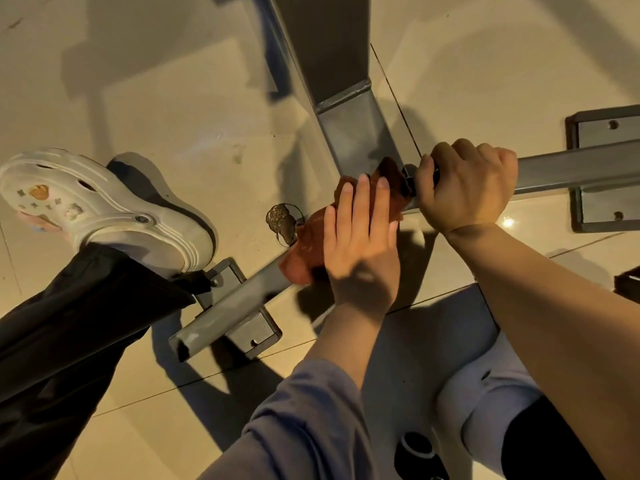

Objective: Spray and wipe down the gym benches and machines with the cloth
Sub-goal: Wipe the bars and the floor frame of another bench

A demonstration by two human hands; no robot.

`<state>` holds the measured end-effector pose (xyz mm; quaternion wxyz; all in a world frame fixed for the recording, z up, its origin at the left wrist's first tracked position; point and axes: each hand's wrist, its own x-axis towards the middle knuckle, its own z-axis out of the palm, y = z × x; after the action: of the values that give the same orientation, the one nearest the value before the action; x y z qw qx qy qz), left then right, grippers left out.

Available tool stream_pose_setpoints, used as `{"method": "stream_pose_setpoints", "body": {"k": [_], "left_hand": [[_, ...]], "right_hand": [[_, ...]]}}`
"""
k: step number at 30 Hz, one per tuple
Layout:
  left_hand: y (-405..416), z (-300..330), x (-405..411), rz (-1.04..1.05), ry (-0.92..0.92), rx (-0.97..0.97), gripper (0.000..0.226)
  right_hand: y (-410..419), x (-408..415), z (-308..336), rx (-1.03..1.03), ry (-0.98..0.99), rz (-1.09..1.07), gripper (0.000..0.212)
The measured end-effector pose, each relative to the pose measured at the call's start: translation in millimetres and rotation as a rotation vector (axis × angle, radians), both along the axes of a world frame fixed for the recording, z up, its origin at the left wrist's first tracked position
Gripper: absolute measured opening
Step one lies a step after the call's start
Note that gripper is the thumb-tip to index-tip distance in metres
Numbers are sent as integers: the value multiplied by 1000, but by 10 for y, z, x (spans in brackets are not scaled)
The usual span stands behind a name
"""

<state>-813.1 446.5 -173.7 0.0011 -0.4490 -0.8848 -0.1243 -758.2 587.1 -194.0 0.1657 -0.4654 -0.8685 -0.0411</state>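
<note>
Glossy beige tiled floor [180,109] carrying grey steel machine base frame [349,133], white clog shoe [104,209], dark debris clump [280,220] lying beside the frame

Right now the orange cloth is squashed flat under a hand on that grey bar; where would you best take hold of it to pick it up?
Take the orange cloth by its bunched lower-left end, coming from the left, probably. That end sticks out free past the left hand, which presses the middle flat on the grey bar. The far end lies under the right hand, which grips the bar there.
</note>
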Motion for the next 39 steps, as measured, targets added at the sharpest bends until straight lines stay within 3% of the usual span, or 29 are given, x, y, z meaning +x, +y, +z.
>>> {"method": "stream_pose_setpoints", "body": {"k": [5,9,15,22,30,34,37,39], "left_hand": [[-553,4,-248,-78,-14,-36,51],[-1302,-49,-337,49,121,-78,53],[-1930,38,-517,242,12,-166,54],[-1613,-106,-359,345,72,-36,52],[-747,-98,-193,103,46,41,46],[-388,-315,-267,-28,201,135,41],[-373,-215,-307,-14,131,174,40],[-531,-138,-299,-115,125,113,38]], "right_hand": [[5,20,-3,-12,-2,6,40],[-6,16,6,-12,-4,7,39],[-7,21,37,-69,-28,15,43],[-5,7,21,-19,16,2,40],[4,4,6,-10,31,2,39],[-5,-2,60,-85,8,15,44],[-7,-5,94,-106,11,16,45],[-10,-14,93,-98,16,15,44]]}}
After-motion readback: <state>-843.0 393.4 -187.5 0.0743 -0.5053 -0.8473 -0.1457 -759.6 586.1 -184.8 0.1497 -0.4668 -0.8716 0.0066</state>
